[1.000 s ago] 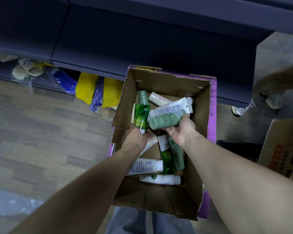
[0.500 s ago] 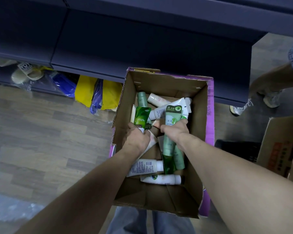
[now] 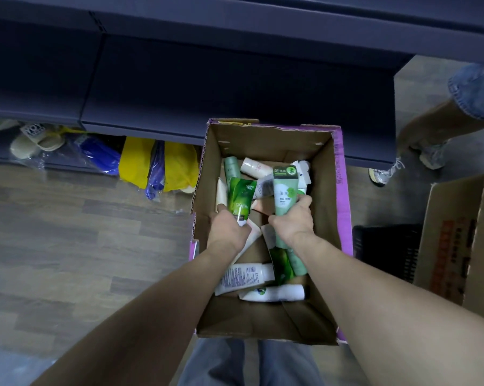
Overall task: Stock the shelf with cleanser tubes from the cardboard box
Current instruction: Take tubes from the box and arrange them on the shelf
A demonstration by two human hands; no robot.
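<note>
An open cardboard box [image 3: 323, 190] with purple edges sits on the floor before a dark blue shelf [image 3: 207, 87]. Several green and white cleanser tubes lie loose inside it. My left hand [image 3: 228, 232] grips a bright green tube [image 3: 240, 199] upright, its crimped end up. My right hand [image 3: 292, 218] grips a pale green tube [image 3: 285, 188], also upright, over the box's middle. More tubes lie beneath my wrists, among them a white tube [image 3: 243, 277] with printed text and another white tube [image 3: 274, 293].
Under the shelf at the left lie beige slippers [image 3: 34, 140] and blue and yellow plastic bags [image 3: 151, 162]. A second cardboard box [image 3: 458, 238] and a black crate [image 3: 385, 249] stand at the right. Another person's leg and shoe [image 3: 385, 174] are at the right rear.
My right hand turned the pale green tube from lying sideways to upright. My left hand kept hold of the bright green tube and stayed almost still.
</note>
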